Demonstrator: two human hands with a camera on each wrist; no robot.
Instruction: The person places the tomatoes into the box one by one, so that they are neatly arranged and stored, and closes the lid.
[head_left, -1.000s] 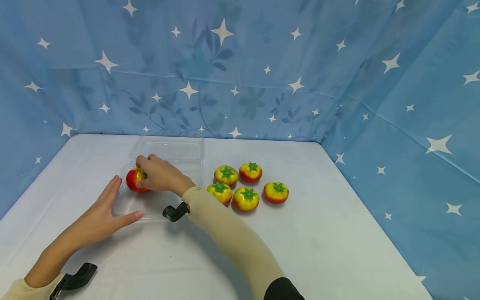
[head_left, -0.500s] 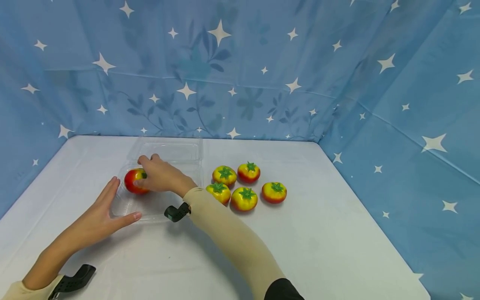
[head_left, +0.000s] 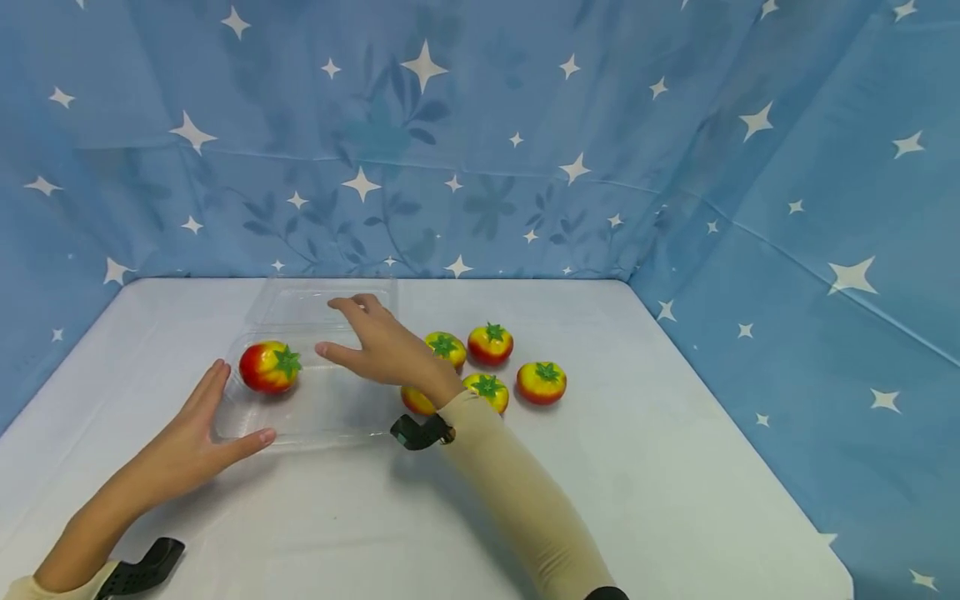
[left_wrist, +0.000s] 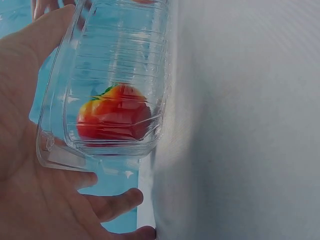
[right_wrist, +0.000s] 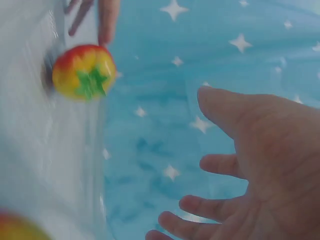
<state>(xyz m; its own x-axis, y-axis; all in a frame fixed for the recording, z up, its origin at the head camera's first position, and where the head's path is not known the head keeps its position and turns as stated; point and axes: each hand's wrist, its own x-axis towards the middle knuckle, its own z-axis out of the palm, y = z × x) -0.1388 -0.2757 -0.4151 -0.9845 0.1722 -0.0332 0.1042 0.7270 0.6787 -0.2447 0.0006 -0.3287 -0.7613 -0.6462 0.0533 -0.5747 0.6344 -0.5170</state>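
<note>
Spreads the left hand (head_left: 176,454) around the clear plastic clamshell (head_left: 330,408), likely to steady it. Holds the right hand (head_left: 390,346) unclenched and empty, apart from the toy tomato (head_left: 266,368) inside.

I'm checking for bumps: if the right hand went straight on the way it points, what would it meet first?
Probably the clear open lid, in line with the right hand in the head view; its height is unclear, so it might pass above toward the starry curtain.
</note>
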